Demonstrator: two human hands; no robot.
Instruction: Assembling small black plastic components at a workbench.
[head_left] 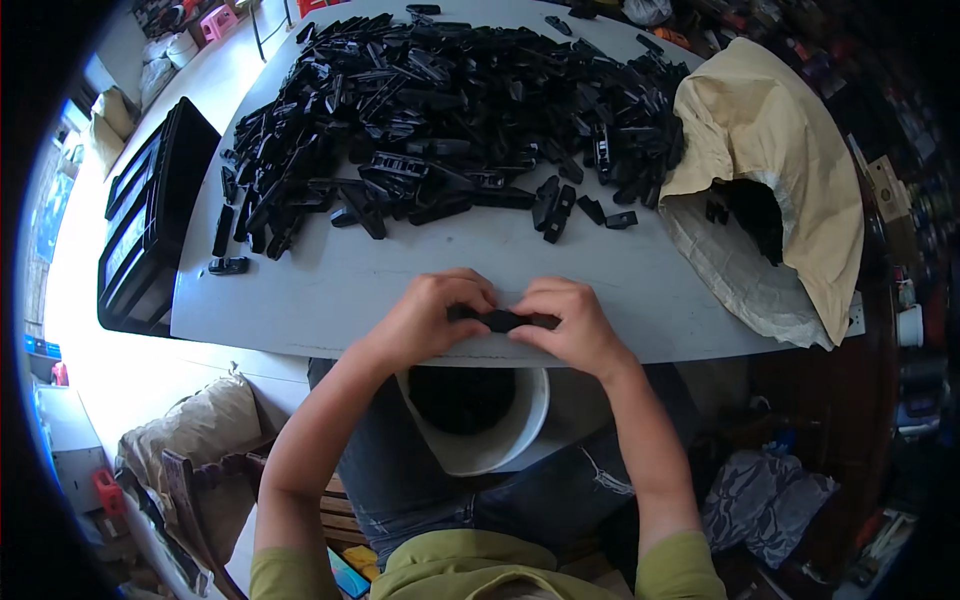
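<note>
**At the near edge of the worktop (pixel 330 290): one black part (pixel 503 320) in hand, a large heap (pixel 430 110) waiting**

**Progress.** To the left of the worktop, a black crate (pixel 150 230) is standing; the view is not showing clearly what it contains. Across the far half of the worktop, the heap of loose black pieces is spreading toward the right, with a few single pieces lying just apart along its near side. Judging by this heap, most of the work appears to be waiting. Below the near edge, a white bucket (pixel 526 415) is holding a dark mass (pixel 460 395); whether this is finished work cannot be told. At the right, a tan sack (pixel 765 110) is lying with its mouth open, dark contents showing inside.

**Grip.** The left hand (pixel 437 310) is pinching the left end of the black part between thumb and bent fingers. The black part is bridging the gap between the hands; whether it is touching the worktop cannot be told. The right hand (pixel 570 318) is pinching the right end between thumb and fingers. Both grips are closing down to the part's thickness; the fingers are covering its ends.
</note>
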